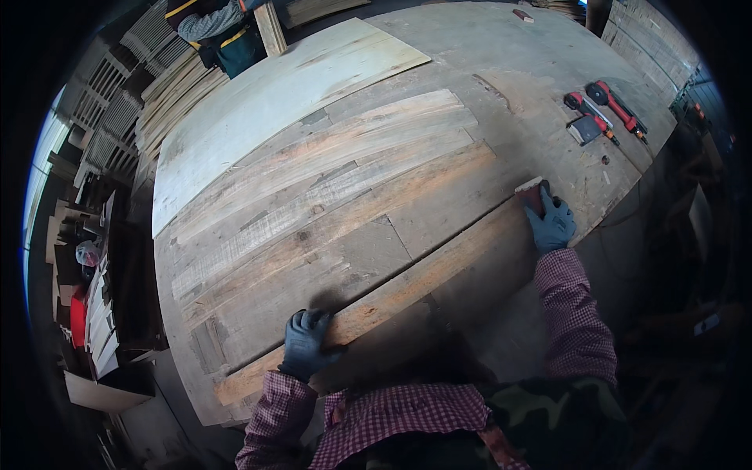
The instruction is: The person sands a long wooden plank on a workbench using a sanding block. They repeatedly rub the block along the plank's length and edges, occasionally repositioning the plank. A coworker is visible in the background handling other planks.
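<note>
A long, narrow wooden plank (439,270) lies slantwise along the near edge of the worktable, its face pale brown with orange patches. My left hand (307,345), in a blue-grey glove, grips the plank toward its left end, with fingers over the top and the thumb at the near side. At the plank's far right end, my gloved right hand (554,222) is closed on a sanding block (529,189) with a dark reddish-brown side and a pale end. The block rests at the plank's end. Part of it is hidden under my fingers.
Beyond the plank, several weathered boards (337,196) lie side by side on the worktable (501,63). A pale plywood sheet (290,98) covers the far left. Two red-and-black power tools (619,108) (589,117) lie at the right. Across the table, a person (223,35) stands by an upright plank (270,31).
</note>
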Tool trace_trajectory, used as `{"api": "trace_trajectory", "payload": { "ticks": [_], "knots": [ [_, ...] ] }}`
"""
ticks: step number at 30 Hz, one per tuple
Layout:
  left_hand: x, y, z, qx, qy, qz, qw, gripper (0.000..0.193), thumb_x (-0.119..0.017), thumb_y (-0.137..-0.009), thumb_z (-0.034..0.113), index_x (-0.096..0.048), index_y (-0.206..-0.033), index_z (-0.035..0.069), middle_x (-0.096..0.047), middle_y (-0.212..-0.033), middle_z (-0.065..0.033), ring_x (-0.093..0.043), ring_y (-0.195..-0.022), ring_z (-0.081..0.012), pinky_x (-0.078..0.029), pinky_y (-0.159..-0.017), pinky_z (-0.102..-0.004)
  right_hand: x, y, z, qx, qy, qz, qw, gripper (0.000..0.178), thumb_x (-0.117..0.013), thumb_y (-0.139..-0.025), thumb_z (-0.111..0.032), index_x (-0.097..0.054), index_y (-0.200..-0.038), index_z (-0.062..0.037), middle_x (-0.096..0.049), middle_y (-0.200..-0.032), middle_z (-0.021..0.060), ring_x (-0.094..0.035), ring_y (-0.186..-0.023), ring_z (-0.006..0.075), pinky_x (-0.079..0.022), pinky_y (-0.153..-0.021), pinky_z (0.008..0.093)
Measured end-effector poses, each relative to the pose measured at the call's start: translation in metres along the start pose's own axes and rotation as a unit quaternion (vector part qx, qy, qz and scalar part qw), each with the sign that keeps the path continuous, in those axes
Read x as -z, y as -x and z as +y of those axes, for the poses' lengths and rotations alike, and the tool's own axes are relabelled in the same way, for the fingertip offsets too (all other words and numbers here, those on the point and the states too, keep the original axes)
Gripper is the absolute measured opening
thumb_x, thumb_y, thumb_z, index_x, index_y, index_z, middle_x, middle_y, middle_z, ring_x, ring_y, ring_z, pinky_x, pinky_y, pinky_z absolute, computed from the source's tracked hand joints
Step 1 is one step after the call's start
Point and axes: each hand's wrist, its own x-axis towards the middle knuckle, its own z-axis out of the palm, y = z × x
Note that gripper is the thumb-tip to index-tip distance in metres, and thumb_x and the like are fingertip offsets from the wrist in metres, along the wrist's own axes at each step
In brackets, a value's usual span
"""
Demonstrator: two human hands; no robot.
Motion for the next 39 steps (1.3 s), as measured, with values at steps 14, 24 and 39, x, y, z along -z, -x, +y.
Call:
{"api": "trace_trajectory", "payload": {
  "ticks": [14, 24, 39],
  "knots": [
    [-0.041, 0.014, 0.007, 0.022, -0.003, 0.153, 0.988, 0.098, -0.078, -0.059, 0.054, -0.050, -0.143, 0.011, -0.050, -0.130, -0.0137, -0.044, -0.123, -0.0374, -0.032, -0.107, -0.0541, 0.020, 0.223, -0.209, 0.430, -0.211, -0.083, 0.874, 0.072, -0.065, -0.079, -0.063, -0.050, -0.140, -0.0287, -0.052, -0.123, 0.0115, -0.050, -0.109, 0.0317, -0.046, -0.086, 0.0506],
    [-0.037, 0.018, -0.002, 0.040, 0.011, 0.103, 0.994, 0.109, -0.079, -0.056, 0.056, -0.043, -0.147, 0.009, -0.049, -0.133, -0.0160, -0.044, -0.124, -0.0384, -0.033, -0.107, -0.0535, -0.007, -0.007, 0.000, 0.037, 0.095, -0.021, 0.995, 0.074, -0.058, -0.082, -0.071, -0.043, -0.146, -0.0370, -0.054, -0.129, 0.0161, -0.056, -0.112, 0.0348, -0.045, -0.094, 0.0505],
    [-0.044, 0.015, -0.002, 0.026, 0.039, 0.140, 0.989, 0.114, -0.081, -0.060, 0.048, -0.030, -0.150, 0.000, -0.037, -0.149, -0.0220, -0.035, -0.136, -0.0438, -0.029, -0.113, -0.0538, 0.030, 0.226, -0.195, 0.462, -0.185, -0.055, 0.866, 0.072, -0.065, -0.079, -0.062, -0.050, -0.142, -0.0302, -0.054, -0.125, 0.0128, -0.053, -0.106, 0.0311, -0.044, -0.089, 0.0495]
  ]
}}
